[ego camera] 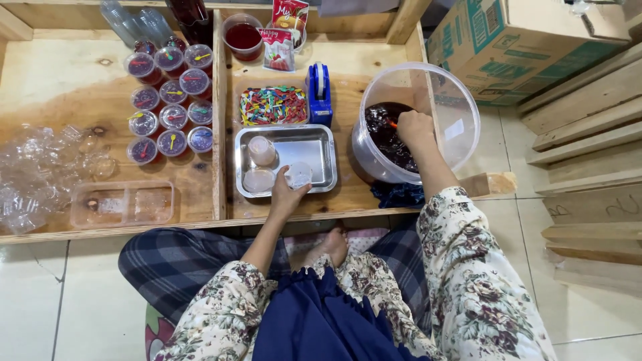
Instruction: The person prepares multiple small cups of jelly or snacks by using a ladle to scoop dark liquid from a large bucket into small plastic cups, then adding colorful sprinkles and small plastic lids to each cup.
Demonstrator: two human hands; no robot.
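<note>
Low wooden surface [60,73] carries steel tray [314,144], clear tub [461,107], filled jelly cups [170,100], coloured spoons [273,105], blue tape dispenser [319,93], crumpled plastic [33,174].

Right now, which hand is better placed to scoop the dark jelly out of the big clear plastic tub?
Likely the right hand: it is already inside the big clear plastic tub, over the dark jelly. The left hand is busy at a small clear cup in the steel tray.

bright, even overhead light; soft short shadows; glare on steel tray [314,137]; mild wide-angle bending at edges; sharp focus throughout.
</note>
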